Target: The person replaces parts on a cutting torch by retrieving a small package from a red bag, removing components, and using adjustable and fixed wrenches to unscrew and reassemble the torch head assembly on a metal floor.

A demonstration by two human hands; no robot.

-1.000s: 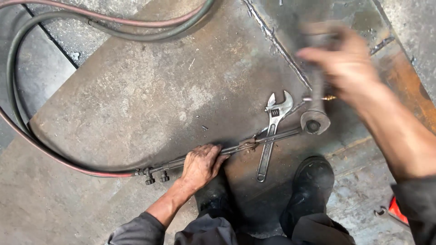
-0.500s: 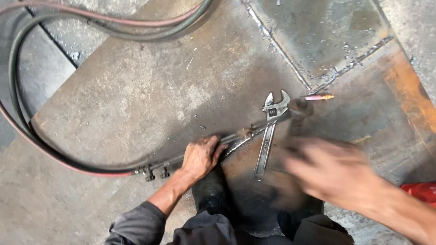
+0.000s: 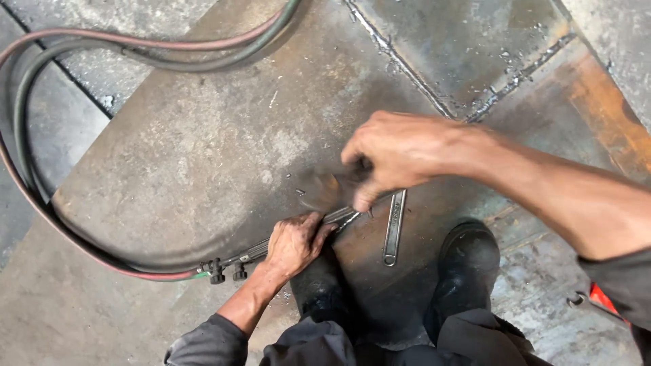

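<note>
Pinning the cutting torch [image 3: 271, 247] to the steel floor plate [image 3: 203, 156] with left hand [image 3: 293, 242] fingers clamped on its body, we find right hand [image 3: 390, 154] closed around a blurred tool above the torch; an adjustable wrench [image 3: 394, 227] lies just right of it.

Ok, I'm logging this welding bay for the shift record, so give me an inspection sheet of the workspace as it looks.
Surface: grey steel plate with weld seams and a rust patch at the right.
Job's things: cutting torch lying on the plate; blurred hammer-like tool at the right hand.
Clutter: adjustable wrench lying flat beside the torch.
Grippers: left hand pressing down on the torch; right hand closed on the blurred tool.
Cables: red and green hoses loop from the torch round the plate's left edge.
Surroundings: two black boots on the plate; a red item at the right edge.
</note>
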